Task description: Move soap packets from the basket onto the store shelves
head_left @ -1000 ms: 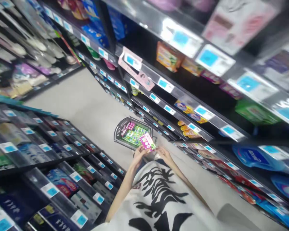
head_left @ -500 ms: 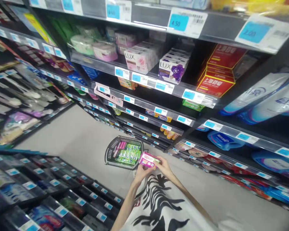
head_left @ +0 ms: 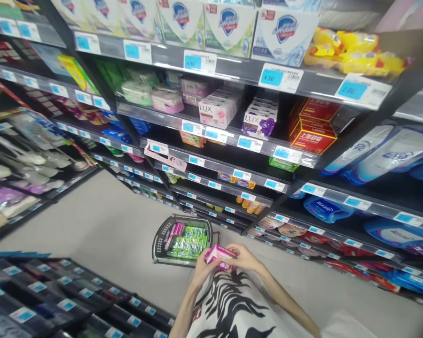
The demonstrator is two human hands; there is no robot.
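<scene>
Both of my hands hold a small pink and white box [head_left: 221, 257] in front of my patterned shirt. My left hand [head_left: 205, 267] grips its left side, fingers wrapped around the edge. At its right end, my right hand [head_left: 245, 257] has its fingers closed on the box. The print on it is too small to read fully. Just beyond my left hand, a dark shopping basket [head_left: 157, 251] rests on the floor. Inside lie several green packs [head_left: 188, 244] and several pink packs [head_left: 176, 230].
Shelves on the right hold LUX soap boxes [head_left: 216, 110], red and yellow boxes [head_left: 312, 134] and blue-white detergent bags [head_left: 384, 152]. White soap boxes [head_left: 229, 28] line the shelf above. A dark shelf unit [head_left: 74, 291] stands at the lower left. Grey floor [head_left: 102, 220] runs between them.
The box is tilted more and its top face shows. My view has tipped upward, so more of the upper shelf shows and the basket sits slightly lower in the picture.
</scene>
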